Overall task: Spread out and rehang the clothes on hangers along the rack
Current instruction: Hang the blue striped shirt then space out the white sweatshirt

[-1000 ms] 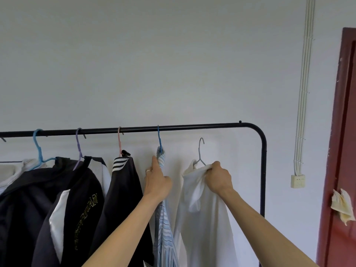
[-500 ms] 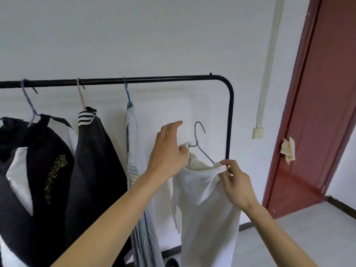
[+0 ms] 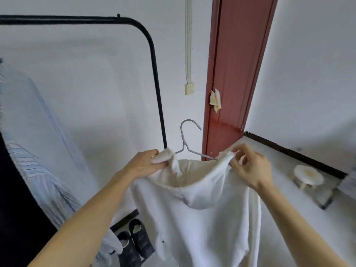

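Both hands, left hand [image 3: 143, 164] and right hand [image 3: 251, 166], grip the white hoodie [image 3: 196, 209] at its neck opening, off the rack [image 3: 152, 54].

A white wall [image 3: 96, 74] carried a cable duct [image 3: 188, 39] down to a socket [image 3: 189, 89], a red-brown door [image 3: 235, 64] stood right of it, and a small round stool [image 3: 308, 175] sat on the pale floor [image 3: 279, 170].

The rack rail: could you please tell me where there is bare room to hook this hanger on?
The rail is bare from above the striped shirt to its curved corner. Lower left is crowded: that shirt and a dark garment. The left hand and right hand hold the white hoodie on its hanger.
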Available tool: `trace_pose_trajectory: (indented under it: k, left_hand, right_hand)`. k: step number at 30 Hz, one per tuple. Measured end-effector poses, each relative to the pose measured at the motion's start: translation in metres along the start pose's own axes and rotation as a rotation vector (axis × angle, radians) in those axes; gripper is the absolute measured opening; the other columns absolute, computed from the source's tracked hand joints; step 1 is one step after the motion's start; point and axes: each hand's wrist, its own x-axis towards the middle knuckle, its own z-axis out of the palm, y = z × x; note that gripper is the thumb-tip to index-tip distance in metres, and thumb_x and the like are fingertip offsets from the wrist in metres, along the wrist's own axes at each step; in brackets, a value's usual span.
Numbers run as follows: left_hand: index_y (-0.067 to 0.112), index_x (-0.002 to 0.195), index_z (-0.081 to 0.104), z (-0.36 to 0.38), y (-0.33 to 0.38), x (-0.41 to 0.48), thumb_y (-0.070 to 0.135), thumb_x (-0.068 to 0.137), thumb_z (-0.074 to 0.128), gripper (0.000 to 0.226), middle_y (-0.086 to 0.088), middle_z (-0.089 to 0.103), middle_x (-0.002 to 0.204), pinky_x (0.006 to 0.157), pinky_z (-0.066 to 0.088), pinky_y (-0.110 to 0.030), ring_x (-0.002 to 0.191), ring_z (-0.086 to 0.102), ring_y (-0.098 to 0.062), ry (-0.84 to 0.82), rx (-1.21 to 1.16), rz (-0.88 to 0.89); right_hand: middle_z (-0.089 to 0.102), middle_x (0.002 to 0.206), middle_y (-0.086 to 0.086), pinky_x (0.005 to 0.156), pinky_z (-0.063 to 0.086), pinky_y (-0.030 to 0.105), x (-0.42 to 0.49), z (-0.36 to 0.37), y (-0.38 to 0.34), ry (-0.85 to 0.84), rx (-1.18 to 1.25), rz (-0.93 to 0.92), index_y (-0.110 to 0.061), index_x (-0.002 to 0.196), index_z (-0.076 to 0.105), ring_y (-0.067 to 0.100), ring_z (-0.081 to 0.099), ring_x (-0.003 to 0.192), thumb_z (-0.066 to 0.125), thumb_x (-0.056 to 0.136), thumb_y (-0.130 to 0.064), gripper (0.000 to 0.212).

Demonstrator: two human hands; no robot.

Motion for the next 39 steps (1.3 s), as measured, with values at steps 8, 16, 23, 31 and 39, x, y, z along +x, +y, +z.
trace_pose_trajectory:
  k: [8, 16, 23, 31, 39]
  left_hand:
    - [0.016, 0.092, 0.057, 0.096, 0.038, -0.014, 0.041, 0.087, 0.059, 0.026, -0.002, 0.065, 0.093, 0.078, 0.048, -0.038, 0.094, 0.061, -0.028, 0.041, -0.357, -0.124]
    - [0.019, 0.091, 0.05, 0.141, 0.069, -0.042, 0.037, 0.089, 0.054, 0.02, 0.005, 0.063, 0.078, 0.054, 0.049, -0.025, 0.067, 0.062, -0.012, 0.052, -0.501, -0.115]
    - [0.021, 0.089, 0.054, 0.124, 0.057, -0.056, 0.028, 0.074, 0.073, 0.026, 0.009, 0.067, 0.082, 0.059, 0.046, -0.019, 0.073, 0.063, -0.005, 0.054, -0.617, -0.085]
    - [0.034, 0.107, 0.063, -0.034, 0.0, -0.067, 0.029, 0.086, 0.065, 0.021, 0.016, 0.064, 0.105, 0.089, 0.052, -0.031, 0.094, 0.063, -0.004, 0.129, -0.199, 0.245]
    - [0.029, 0.125, 0.054, -0.215, -0.042, -0.1, 0.033, 0.091, 0.056, 0.035, 0.006, 0.044, 0.138, 0.096, 0.043, -0.037, 0.128, 0.039, -0.017, 0.898, 0.354, 0.035]
  right_hand:
    - [0.066, 0.079, 0.0, 0.07, 0.047, 0.037, -0.059, 0.039, 0.006, -0.032, 0.177, 0.522, -0.014, 0.084, 0.053, 0.026, 0.063, 0.081, 0.052, 0.09, -0.05, 0.037]
    - [0.075, 0.095, 0.003, 0.062, 0.062, 0.034, -0.067, 0.082, -0.046, -0.578, 0.547, 0.697, -0.012, 0.101, 0.069, 0.018, 0.072, 0.088, 0.052, 0.074, -0.078, 0.073]
    - [0.064, 0.069, 0.006, 0.066, 0.049, 0.037, -0.041, 0.091, -0.061, -0.474, 0.34, 0.525, -0.009, 0.077, 0.056, 0.022, 0.061, 0.067, 0.045, 0.091, -0.025, 0.024]
    - [0.067, 0.081, 0.0, 0.065, 0.045, 0.024, 0.001, 0.085, -0.124, -0.528, 0.38, 0.132, -0.009, 0.089, 0.063, 0.013, 0.059, 0.075, 0.046, 0.095, -0.017, 0.02]
    - [0.069, 0.088, 0.001, 0.076, 0.047, 0.029, 0.066, 0.067, -0.243, -0.504, 0.497, -0.092, -0.011, 0.088, 0.064, 0.011, 0.061, 0.083, 0.048, 0.093, -0.011, 0.016]
